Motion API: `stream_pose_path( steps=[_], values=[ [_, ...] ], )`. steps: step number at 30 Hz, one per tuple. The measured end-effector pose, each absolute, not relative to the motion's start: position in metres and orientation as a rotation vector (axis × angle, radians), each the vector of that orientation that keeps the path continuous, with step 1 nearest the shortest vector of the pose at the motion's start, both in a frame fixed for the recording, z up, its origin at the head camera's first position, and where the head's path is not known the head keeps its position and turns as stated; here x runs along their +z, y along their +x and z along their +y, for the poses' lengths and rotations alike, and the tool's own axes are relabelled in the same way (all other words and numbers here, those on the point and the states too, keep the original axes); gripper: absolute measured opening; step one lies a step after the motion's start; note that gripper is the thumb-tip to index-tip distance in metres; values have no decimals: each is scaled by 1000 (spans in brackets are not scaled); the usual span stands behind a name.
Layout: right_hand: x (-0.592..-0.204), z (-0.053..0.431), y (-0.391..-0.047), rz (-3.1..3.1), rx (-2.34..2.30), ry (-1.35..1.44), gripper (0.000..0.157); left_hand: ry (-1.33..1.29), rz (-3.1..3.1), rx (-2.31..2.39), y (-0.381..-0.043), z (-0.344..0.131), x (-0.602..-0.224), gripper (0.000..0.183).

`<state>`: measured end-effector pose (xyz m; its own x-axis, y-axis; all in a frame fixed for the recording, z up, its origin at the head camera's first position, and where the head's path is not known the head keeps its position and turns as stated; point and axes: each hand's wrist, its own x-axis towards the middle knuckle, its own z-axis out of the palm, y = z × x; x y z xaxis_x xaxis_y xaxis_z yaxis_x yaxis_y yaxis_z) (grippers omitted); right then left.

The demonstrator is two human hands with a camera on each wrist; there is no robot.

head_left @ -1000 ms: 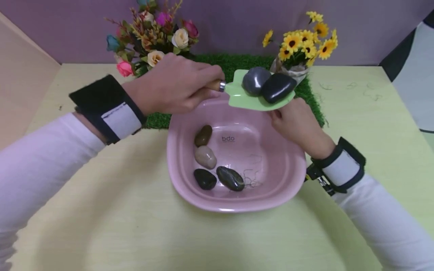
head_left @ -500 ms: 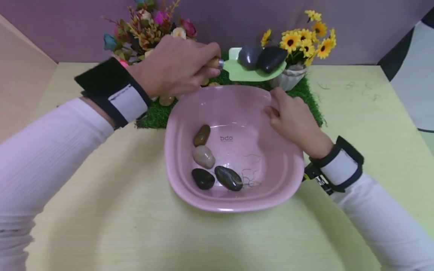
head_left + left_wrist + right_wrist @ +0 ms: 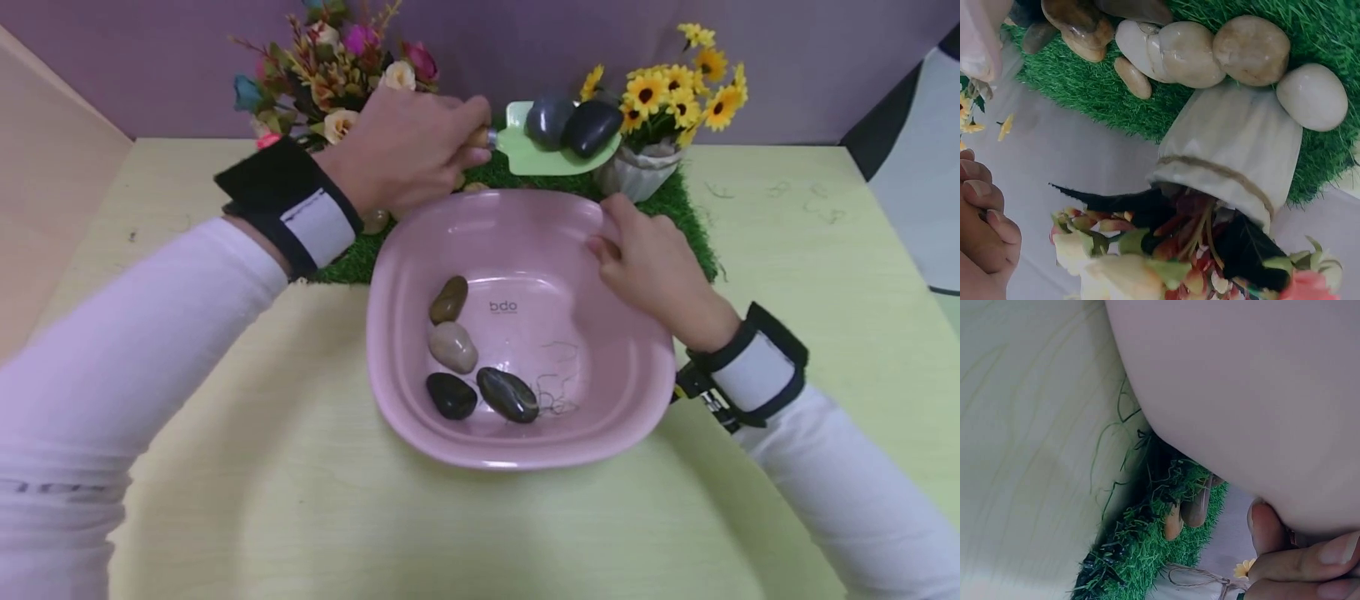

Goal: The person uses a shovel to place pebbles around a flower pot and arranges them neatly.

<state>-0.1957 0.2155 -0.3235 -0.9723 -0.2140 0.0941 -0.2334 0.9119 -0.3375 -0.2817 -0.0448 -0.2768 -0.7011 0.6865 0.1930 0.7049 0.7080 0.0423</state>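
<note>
The left hand (image 3: 408,150) holds the wooden handle of a light-green flat-bladed trowel (image 3: 547,162), its fingers curled around the handle. The right hand (image 3: 656,258) pinches the far-right rim of a pink rounded-square glossy basin (image 3: 495,460).

The trowel blade extends to the right beyond the basin's far rim and carries two smooth stones side by side: a blue-grey rounded stone (image 3: 550,122) and a black oval stone (image 3: 592,129). Inside the basin, along its left and near sides, lie a brown oval stone (image 3: 449,300), a pale oval stone (image 3: 453,347), a black rounded stone (image 3: 452,396) and a dark streaked stone (image 3: 507,395).

The blade tip is near a white pot (image 3: 637,175) of yellow flowers; the blade's height above the green artificial-grass mat (image 3: 693,225) cannot be judged. The pale wood-grain table (image 3: 225,517) extends in front of the basin and to both sides.
</note>
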Motion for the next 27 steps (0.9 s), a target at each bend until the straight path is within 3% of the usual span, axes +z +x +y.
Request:
stream_pose_path(
  steps=[27],
  values=[
    [-324, 216, -195, -3012, 575, 363, 30, -1189, -2934, -128, -303, -20, -294, 29]
  ],
)
